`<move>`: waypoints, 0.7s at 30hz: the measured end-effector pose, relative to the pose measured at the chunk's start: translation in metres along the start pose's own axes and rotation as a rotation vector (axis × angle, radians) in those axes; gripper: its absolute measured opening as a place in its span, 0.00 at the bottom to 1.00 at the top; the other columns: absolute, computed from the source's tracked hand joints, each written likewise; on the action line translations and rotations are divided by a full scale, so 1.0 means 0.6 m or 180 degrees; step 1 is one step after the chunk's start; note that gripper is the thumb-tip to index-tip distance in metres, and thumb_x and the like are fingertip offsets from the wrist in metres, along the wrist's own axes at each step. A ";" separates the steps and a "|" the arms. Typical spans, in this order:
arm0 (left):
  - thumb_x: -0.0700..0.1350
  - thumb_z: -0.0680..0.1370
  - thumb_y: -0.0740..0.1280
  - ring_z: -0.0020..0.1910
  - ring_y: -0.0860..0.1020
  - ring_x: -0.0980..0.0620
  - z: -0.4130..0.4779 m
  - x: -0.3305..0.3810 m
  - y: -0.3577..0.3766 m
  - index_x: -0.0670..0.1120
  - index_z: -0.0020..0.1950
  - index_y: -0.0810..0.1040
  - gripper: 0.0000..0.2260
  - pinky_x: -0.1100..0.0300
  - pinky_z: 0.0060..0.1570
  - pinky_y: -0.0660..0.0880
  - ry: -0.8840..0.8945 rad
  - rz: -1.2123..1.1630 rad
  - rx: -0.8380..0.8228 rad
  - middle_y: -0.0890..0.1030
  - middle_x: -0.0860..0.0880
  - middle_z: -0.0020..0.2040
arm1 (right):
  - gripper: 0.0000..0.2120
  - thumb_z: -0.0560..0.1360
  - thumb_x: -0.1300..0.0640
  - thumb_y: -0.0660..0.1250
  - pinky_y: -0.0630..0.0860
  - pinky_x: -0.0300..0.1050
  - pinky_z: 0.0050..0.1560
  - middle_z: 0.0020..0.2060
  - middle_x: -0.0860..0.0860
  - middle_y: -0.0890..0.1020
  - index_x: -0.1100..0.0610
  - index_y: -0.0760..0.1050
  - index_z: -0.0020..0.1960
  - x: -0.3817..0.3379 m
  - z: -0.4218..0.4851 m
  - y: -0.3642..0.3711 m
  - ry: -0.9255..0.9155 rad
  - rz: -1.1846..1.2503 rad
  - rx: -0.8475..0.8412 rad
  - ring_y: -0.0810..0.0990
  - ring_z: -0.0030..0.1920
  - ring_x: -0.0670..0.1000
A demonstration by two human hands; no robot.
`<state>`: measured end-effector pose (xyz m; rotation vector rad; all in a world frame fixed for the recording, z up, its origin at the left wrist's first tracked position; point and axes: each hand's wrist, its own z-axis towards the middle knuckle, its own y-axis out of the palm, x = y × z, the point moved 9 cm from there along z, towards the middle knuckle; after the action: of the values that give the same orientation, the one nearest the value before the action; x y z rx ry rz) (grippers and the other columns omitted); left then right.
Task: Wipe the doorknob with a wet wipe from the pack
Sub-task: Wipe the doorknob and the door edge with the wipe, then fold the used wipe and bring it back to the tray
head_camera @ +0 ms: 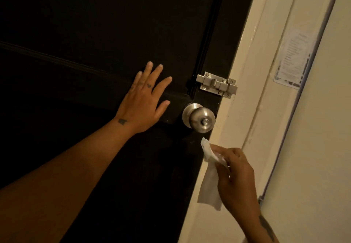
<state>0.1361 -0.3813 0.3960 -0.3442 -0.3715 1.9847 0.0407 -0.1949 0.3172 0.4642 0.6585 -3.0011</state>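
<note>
Our right hand (235, 178) pinched the limp, light wipe (209, 182) near its top, just below the knob (202, 118). Our left hand (144, 100) lay spread, apparently flat, on the door (95, 24). The smooth knob probably needed a wrap-around grip.

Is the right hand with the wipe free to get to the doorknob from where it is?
Probably yes. The right hand holds the wipe just below the doorknob, with nothing between them. The left hand lies flat on the door, off to the knob's side.
</note>
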 end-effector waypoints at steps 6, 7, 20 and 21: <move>0.44 0.75 0.63 0.65 0.69 0.56 -0.174 0.030 0.011 0.50 0.58 0.77 0.12 0.55 0.65 0.66 -0.0844 -0.1890 -0.0329 0.76 0.51 0.61 | 0.17 0.73 0.65 0.64 0.75 0.28 0.37 0.40 0.36 0.82 0.41 0.76 0.44 0.063 -0.084 0.036 0.1190 0.1094 -0.0532 0.79 0.42 0.38; 0.43 0.75 0.64 0.60 0.73 0.60 -0.210 0.036 0.017 0.52 0.54 0.78 0.10 0.60 0.61 0.69 -0.1023 -0.2161 -0.0403 0.78 0.54 0.57 | 0.15 0.74 0.65 0.64 0.76 0.29 0.35 0.40 0.37 0.82 0.44 0.77 0.44 0.072 -0.103 0.047 0.1421 0.1381 -0.0568 0.80 0.41 0.40; 0.60 0.74 0.61 0.44 0.81 0.57 -0.482 0.152 0.134 0.57 0.48 0.79 0.11 0.61 0.40 0.71 -0.3403 -0.3689 -0.2436 0.82 0.58 0.46 | 0.04 0.74 0.63 0.63 0.77 0.42 0.36 0.33 0.53 0.83 0.56 0.73 0.47 0.100 -0.299 0.129 0.2819 0.2538 -0.0666 0.82 0.35 0.52; 0.59 0.74 0.62 0.43 0.80 0.57 -0.488 0.157 0.138 0.56 0.46 0.80 0.11 0.61 0.39 0.71 -0.3430 -0.3659 -0.2483 0.82 0.58 0.45 | 0.03 0.74 0.63 0.63 0.78 0.42 0.35 0.32 0.52 0.84 0.56 0.73 0.46 0.102 -0.308 0.133 0.2866 0.2564 -0.0686 0.82 0.35 0.51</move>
<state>0.1462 -0.2988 0.0884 0.4579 -1.6039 0.6446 0.0419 -0.1888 0.1068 1.6114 0.5869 -1.8500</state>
